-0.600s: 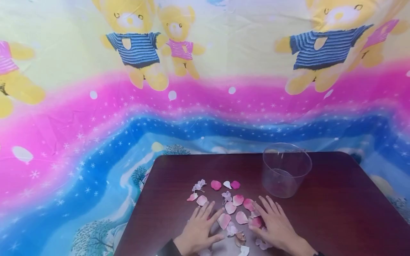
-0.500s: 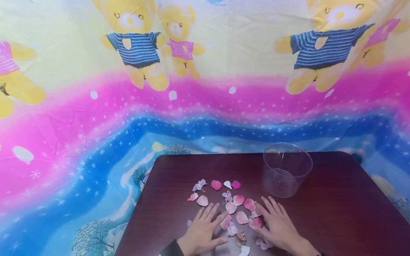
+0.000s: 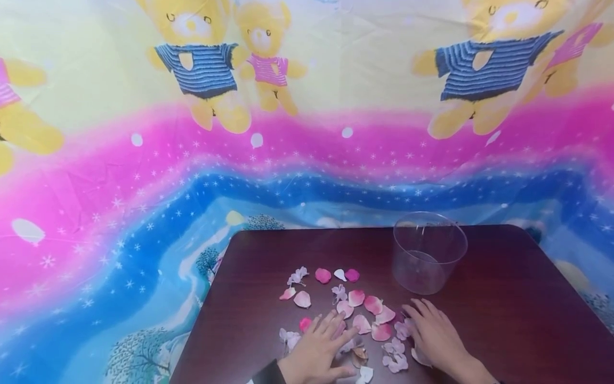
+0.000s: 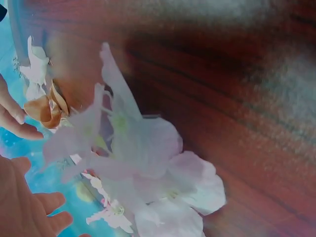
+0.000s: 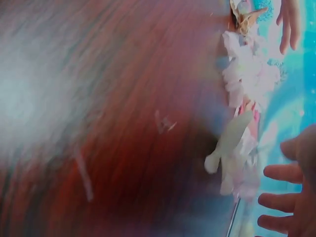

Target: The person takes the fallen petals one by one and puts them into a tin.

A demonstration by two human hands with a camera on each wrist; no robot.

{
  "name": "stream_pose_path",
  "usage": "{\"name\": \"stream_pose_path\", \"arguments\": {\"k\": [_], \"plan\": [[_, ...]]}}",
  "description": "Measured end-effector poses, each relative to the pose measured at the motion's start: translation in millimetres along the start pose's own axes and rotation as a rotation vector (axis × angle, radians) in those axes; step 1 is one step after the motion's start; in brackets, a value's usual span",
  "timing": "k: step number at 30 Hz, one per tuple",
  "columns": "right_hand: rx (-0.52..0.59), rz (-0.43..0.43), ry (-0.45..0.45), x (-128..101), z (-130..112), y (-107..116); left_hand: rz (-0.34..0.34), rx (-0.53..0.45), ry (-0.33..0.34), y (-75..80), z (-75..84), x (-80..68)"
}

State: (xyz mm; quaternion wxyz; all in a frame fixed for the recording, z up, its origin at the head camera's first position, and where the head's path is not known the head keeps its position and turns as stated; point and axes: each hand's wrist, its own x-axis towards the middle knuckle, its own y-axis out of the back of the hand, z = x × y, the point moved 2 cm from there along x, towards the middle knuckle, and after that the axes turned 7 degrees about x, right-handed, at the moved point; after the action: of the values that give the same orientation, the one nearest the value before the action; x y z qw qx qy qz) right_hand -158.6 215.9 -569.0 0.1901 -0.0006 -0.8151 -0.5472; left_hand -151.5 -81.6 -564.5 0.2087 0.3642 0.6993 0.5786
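Observation:
Pink, white and lilac petals and small flowers lie scattered over the dark table. My left hand is spread palm down over the near left of them, covering some; a bright pink petal and a pale flower show to its left. To the right, my right hand reaches flat beside lilac flowers, with a white petal partly under it. Neither hand grips anything. In the left wrist view a large pale flower is close to the camera; a white petal shows in the right wrist view.
A clear plastic tub stands at the back right of the table. A brown curled petal and a white one lie between the hands. Behind the table hangs a bear-print cloth.
My right hand has shifted right, uncovering lilac flowers and a white petal. My left hand has moved right over the petals, baring a bright pink petal and pale flower on its left.

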Motion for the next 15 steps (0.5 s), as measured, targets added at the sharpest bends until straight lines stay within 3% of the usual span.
{"name": "stream_pose_path", "arguments": {"k": [15], "plan": [[-0.04,-0.063,-0.105,1,16,-7,0.022,0.023,-0.017,-0.6,2.1,-5.5]]}}
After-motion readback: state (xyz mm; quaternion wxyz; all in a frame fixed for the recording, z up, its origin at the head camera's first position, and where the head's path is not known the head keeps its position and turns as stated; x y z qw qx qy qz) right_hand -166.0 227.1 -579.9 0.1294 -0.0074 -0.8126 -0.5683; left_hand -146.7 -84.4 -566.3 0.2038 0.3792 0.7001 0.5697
